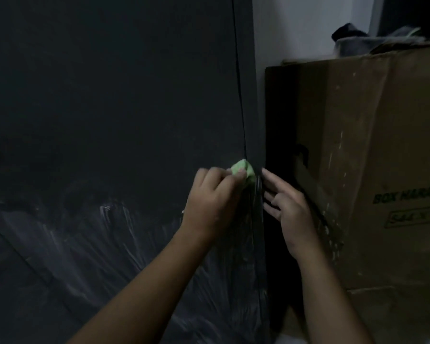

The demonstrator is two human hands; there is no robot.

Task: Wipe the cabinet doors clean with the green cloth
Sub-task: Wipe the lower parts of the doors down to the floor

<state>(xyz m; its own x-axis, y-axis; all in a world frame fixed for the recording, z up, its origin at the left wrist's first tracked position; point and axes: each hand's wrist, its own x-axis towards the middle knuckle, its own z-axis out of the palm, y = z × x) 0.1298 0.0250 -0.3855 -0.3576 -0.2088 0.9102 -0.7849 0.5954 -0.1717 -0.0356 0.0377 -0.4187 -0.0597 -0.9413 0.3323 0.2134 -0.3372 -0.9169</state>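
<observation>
A dark cabinet door (109,108) fills the left and middle of the head view, with whitish smear streaks (104,219) across its lower part. My left hand (211,202) grips a bunched green cloth (70,171) and holds it against the door beside the vertical seam (243,135) near the right edge. My right hand (287,207) hovers just right of the cabinet's narrow side strip (257,194), fingers spread and loosely extended, holding nothing. Whether it touches the cabinet edge I cannot tell.
A tall worn cardboard box (382,157) with printed lettering stands tight against the cabinet's right side. Dark bundled items (353,38) lie on top of it. A pale wall (296,26) rises behind the box.
</observation>
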